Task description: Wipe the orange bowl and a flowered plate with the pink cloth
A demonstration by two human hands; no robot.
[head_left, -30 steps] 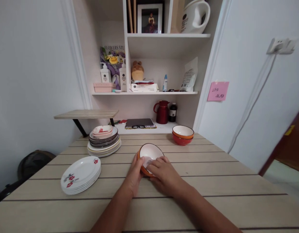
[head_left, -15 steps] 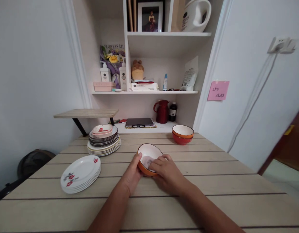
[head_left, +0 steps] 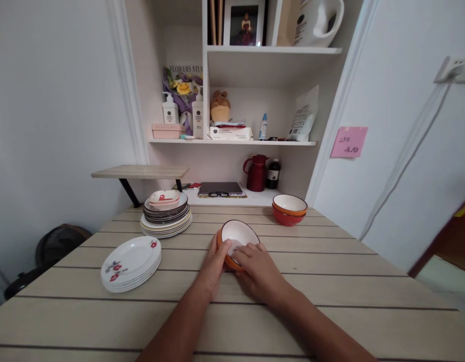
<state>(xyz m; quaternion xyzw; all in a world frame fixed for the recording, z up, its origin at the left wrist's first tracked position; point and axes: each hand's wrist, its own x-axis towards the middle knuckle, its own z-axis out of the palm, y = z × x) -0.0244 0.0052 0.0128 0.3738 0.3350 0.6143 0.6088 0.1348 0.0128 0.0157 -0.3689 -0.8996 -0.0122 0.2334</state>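
Note:
An orange bowl with a white inside and a dark rim is tilted toward me above the middle of the table. My left hand grips its left side, thumb over the rim and fingers behind the outer wall. My right hand is closed over the near right rim, its fingers reaching into the bowl and its thumb side low on the outside. The fingertips inside partly hide a greyish patch on the bowl's inner surface. Whether the bowl's base touches the table is hidden by my hands.
White flowered plates are stacked at the left. Behind them stands a taller plate pile topped by small pink-rimmed dishes. Two nested bowls, orange over red, stand back right. A red jug stands beyond the slatted table.
The bowl has tipped a little further toward me, and my left thumb reaches further over its rim. Both hands keep their hold. The whole view has shifted slightly.

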